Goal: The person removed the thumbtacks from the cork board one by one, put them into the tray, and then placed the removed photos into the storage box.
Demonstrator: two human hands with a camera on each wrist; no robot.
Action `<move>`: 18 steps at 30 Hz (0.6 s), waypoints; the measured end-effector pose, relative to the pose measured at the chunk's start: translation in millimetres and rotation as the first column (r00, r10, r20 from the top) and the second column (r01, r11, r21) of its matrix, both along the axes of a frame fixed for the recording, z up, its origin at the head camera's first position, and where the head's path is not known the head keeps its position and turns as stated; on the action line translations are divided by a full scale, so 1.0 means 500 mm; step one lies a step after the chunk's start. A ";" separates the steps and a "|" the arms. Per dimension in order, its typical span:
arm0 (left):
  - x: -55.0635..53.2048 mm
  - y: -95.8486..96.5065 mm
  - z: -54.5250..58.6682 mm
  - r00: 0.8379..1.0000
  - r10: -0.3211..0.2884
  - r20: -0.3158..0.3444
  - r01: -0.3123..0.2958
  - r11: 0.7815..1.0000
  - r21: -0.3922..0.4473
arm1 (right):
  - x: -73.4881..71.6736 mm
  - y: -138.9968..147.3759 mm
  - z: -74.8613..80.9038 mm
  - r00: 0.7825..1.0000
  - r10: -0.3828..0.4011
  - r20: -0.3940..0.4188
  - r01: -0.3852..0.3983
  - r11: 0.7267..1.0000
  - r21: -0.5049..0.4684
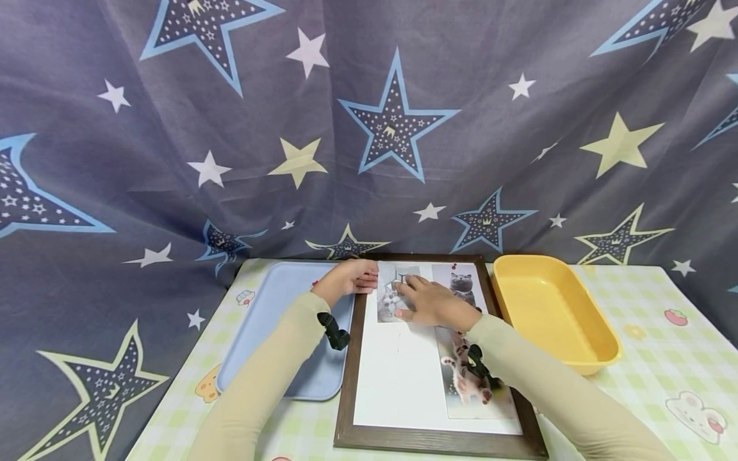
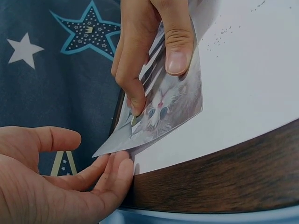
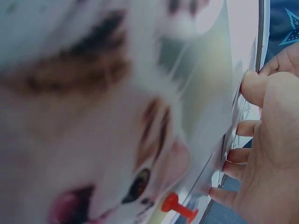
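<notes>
Right hand (image 1: 435,304) on photo (image 1: 388,308) (kitten), left hand (image 1: 348,277) at edge

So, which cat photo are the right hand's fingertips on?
The white kitten photo at the board's upper left. The right hand rests its fingertips on it; the grey cat photo and striped kitten photo lie further right.

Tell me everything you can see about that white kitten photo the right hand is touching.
The kitten photo is a thin, slightly glossy-looking rectangular print in mostly gray tones, showing a white kitten with bluish eyes and a pink nose. It sits at the upper left of the white board in the head view. The right hand presses on it, hiding part; the left hand is at its left edge, which looks slightly lifted.
</notes>
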State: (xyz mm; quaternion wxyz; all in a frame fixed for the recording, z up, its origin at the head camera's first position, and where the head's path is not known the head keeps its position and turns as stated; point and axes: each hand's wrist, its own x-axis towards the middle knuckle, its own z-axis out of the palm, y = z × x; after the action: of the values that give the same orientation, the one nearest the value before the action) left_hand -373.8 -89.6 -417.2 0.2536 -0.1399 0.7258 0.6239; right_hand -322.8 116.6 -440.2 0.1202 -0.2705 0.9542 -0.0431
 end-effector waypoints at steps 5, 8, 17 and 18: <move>-0.003 0.002 -0.004 1.000 0.005 -0.002 -0.005 1.000 0.021 | -0.003 0.001 -0.005 1.000 0.002 -0.006 -0.002 1.000 -0.007; -0.004 0.001 -0.006 1.000 0.007 0.003 -0.008 0.999 0.035 | -0.003 0.001 -0.005 1.000 0.005 -0.003 -0.005 1.000 -0.010; -0.003 0.003 -0.006 1.000 0.013 0.024 -0.015 0.997 0.077 | -0.003 0.000 -0.002 1.000 0.003 0.004 -0.003 1.000 0.005; -0.002 0.005 -0.005 1.000 0.014 0.023 -0.015 0.997 0.075 | -0.002 0.000 -0.001 1.000 0.002 0.007 -0.003 1.000 0.006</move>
State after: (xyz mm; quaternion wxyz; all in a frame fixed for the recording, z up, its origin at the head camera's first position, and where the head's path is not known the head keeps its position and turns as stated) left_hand -375.0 -87.2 -419.7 0.2625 -0.1427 0.6979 0.6509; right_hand -323.9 116.5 -440.8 0.1242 -0.2712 0.9536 -0.0407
